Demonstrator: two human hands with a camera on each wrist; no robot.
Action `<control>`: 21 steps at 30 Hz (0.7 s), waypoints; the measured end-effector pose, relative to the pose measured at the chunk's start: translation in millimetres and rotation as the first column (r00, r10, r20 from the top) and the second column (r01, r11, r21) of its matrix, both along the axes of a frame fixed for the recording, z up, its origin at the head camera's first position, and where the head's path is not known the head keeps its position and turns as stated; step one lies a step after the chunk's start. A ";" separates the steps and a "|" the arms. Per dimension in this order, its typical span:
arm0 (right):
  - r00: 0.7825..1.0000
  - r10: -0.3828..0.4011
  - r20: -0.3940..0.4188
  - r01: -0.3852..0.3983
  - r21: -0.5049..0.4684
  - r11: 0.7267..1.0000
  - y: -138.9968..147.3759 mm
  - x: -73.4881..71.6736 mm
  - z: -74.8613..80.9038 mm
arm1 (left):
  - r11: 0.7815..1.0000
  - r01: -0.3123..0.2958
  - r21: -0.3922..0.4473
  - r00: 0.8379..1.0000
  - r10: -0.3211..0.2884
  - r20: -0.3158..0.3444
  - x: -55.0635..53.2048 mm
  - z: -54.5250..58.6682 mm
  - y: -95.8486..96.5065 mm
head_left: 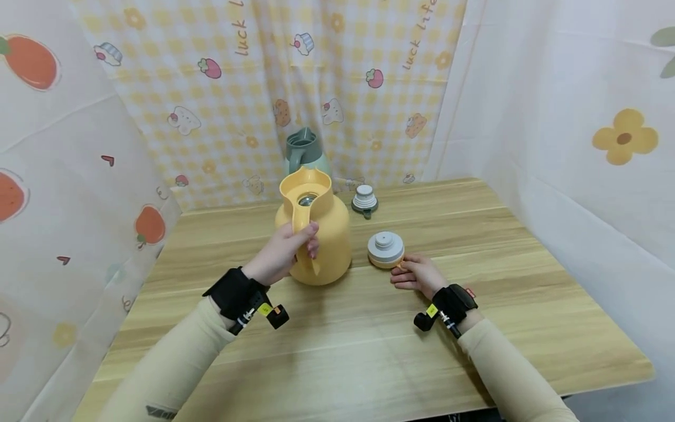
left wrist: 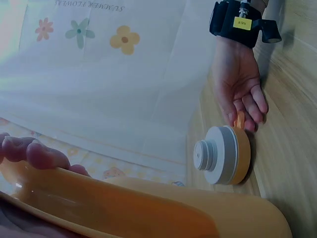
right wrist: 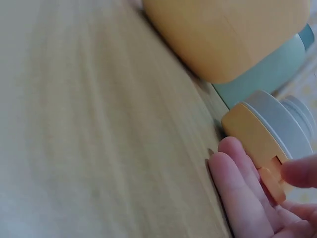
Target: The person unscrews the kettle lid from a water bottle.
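Note:
A yellow thermos jug (head_left: 332, 240) stands on the table with its top uncovered, and my left hand (head_left: 287, 249) grips its handle. To its right, an orange-and-grey thermos lid (head_left: 385, 249) lies with the grey stopper side up. My right hand (head_left: 416, 274) pinches the small orange tab (right wrist: 272, 184) of this lid, thumb on one side and fingers beneath. In the left wrist view the same lid (left wrist: 222, 155) lies on the wood, beyond the jug's handle (left wrist: 99, 201).
A green thermos jug (head_left: 311, 155), also without its lid, stands behind the yellow one. Near it lies a grey-and-green lid (head_left: 364, 200), stopper up. Patterned curtains (head_left: 221, 117) hang around the back and sides of the wooden table (head_left: 327, 363).

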State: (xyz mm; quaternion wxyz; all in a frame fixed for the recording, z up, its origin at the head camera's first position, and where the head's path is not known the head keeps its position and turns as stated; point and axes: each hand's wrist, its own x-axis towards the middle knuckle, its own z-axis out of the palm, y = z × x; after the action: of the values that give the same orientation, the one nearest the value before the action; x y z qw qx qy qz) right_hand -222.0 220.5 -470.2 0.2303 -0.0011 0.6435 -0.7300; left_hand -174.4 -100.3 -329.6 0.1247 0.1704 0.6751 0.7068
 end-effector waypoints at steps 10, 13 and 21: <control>0.997 0.073 -0.021 -0.070 0.134 0.989 -9.5 19.2 7.7 | 1.000 0.025 -0.004 1.000 -0.025 0.015 13.6 4.0 -10.9; 0.997 0.079 -0.018 -0.077 0.128 0.989 -11.0 25.1 7.6 | 1.000 0.019 -0.007 1.000 -0.018 0.019 14.5 3.3 -11.6; 0.996 0.084 -0.011 -0.082 0.096 0.992 -12.0 31.3 4.9 | 0.998 -0.030 0.049 0.999 0.028 0.044 17.6 -2.5 -13.5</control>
State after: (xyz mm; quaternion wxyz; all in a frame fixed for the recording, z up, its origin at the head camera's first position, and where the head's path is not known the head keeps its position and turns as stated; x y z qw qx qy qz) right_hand -190.8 208.5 -465.3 0.2554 -0.0222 0.6788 -0.6881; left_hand -156.8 -113.8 -332.1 0.1246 0.1481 0.6571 0.7286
